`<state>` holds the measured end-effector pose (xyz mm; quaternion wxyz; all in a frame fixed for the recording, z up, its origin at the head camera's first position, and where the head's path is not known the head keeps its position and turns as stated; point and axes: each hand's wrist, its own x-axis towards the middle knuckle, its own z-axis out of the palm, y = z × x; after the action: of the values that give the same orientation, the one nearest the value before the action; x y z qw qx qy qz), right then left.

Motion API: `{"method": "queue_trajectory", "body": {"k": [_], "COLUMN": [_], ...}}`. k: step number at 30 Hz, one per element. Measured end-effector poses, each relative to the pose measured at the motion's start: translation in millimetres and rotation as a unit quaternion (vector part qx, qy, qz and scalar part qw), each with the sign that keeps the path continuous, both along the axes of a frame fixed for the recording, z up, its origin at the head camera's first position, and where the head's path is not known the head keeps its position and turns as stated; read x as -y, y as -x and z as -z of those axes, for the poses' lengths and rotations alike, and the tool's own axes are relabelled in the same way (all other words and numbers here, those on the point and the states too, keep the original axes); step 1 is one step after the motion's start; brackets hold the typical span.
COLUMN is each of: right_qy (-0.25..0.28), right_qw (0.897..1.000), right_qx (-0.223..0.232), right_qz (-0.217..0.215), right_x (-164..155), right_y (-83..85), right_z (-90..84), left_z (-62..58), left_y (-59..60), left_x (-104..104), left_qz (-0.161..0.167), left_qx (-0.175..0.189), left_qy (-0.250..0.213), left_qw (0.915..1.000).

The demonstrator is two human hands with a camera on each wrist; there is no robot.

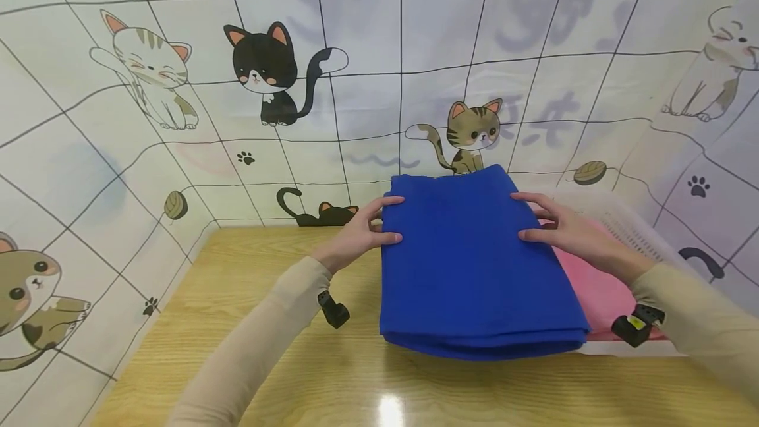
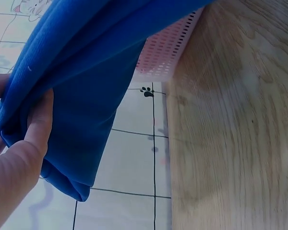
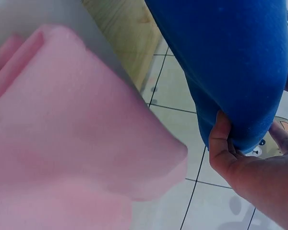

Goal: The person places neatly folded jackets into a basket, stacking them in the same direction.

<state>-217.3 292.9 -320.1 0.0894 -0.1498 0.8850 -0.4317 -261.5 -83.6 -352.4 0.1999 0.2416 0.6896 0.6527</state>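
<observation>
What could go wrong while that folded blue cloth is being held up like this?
The folded blue cloth is held only at its far corners, by the left hand and the right hand, so the loose near layers may sag and the fold could open. It also overlaps the white basket holding a pink cloth, and might catch the basket's rim or nudge it.

Cat-print backdrop is enclosing a wooden bench — overhead light is glaring off its surface.

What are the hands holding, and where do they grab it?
Both hands hold the folded blue cloth: the left hand grips its far left edge, the right hand its far right edge.
</observation>
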Motion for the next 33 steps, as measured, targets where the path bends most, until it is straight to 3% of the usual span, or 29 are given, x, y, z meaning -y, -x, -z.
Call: {"method": "queue_trajectory", "body": {"k": [16, 33], "right_qy": [-0.014, -0.016], "right_qw": [0.999, 0.999], "right_qx": [-0.022, -0.016], "right_qz": [0.02, 0.044], "right_x": [-37.8, -74.3], "right_y": [-11.4, -18.6], "right_z": [-16.9, -12.3], "left_z": [-15.3, -21.9], "left_y": [3.7, 0.3], "left_x": [-43.9, -80.3], "left_qz": [0.009, 0.004], "left_qx": [0.0, -0.005], "left_qy": [-0.042, -0.058], "left_qw": [0.9991, 0.9983]}}
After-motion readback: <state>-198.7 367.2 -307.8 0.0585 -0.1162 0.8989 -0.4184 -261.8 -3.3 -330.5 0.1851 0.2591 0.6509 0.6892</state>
